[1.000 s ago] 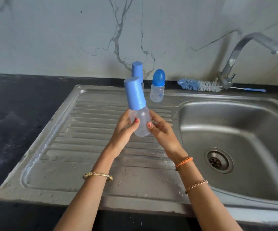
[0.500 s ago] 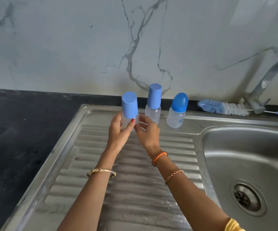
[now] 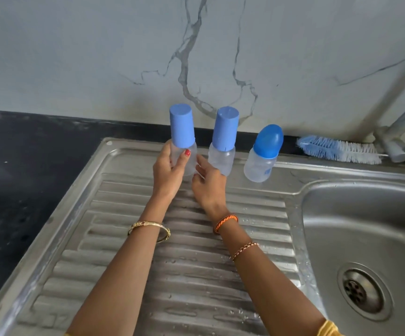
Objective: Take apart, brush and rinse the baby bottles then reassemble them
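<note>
Baby bottles stood three in a row along the back edge of the steel drainboard (image 3: 123, 238), against the marble wall. Left bottle (image 3: 183, 139), flat blue cap on, was gripped about its clear body by the left hand (image 3: 170, 172), thumb across the front; base at or just above the steel, cannot tell which. Right hand (image 3: 207, 183) lay beside its base, fingers loosely extended, apparently steadying rather than clasping. Middle bottle (image 3: 223, 141) and dome-capped bottle (image 3: 262, 154) stood free, caps on. Judgement: assembled bottles were lined up away from the sink basin (image 3: 366, 226) to drain. Bottle brush (image 3: 337, 149) lay behind the basin, near the tap (image 3: 400, 134).
</note>
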A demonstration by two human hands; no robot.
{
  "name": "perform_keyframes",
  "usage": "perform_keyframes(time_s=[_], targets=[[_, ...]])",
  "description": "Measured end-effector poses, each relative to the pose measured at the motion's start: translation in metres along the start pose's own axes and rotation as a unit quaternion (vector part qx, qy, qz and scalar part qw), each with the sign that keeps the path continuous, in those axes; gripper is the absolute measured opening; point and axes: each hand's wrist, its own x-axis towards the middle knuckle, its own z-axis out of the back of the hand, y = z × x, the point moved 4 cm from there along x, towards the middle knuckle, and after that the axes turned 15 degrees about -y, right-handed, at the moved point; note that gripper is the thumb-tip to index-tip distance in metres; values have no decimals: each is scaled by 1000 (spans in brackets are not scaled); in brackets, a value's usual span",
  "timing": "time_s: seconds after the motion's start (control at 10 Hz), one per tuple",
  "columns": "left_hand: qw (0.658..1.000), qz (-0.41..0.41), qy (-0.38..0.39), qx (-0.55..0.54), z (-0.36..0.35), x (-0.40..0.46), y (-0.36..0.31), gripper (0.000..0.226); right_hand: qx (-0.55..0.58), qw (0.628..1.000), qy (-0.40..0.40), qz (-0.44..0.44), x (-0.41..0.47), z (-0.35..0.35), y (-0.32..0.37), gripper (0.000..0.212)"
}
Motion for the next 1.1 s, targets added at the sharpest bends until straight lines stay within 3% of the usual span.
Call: perform_keyframes(time_s=[0.1,0.2,0.3,0.4,0.5,0.6,0.7,0.9,1.1], targets=[[1000,14,-11,-18,-6,0,-1,40,-19,1000,-5,16,-1,5,0,48],[999,23,-18,-31,-11,-2,-2,39,18,994,-101,48,-11,23,4,32],[999,34,-24,-22,-14,-3,1,49,59,940,-303,145,-22,58,4,22],[992,9,-123,13,-11,-14,0,71,74,896,-426,97,-19,94,-9,46],[968,-95,-233,5,-7,-39,-13,62,34,925,-377,-19,0,111,-25,76],[965,-175,-194,16,-22,-61,-24,48,-17,966,-249,-70,21,110,-39,81],[983,-126,-131,30,-41,-66,-24,55,-42,974,-213,-56,29,103,-45,66],[986,-96,-123,53,-52,-62,-18,55,-40,976,-210,-46,34,100,-47,61],[983,-74,-158,61,-45,-69,-26,48,7,973,-219,-68,27,107,-48,80]])
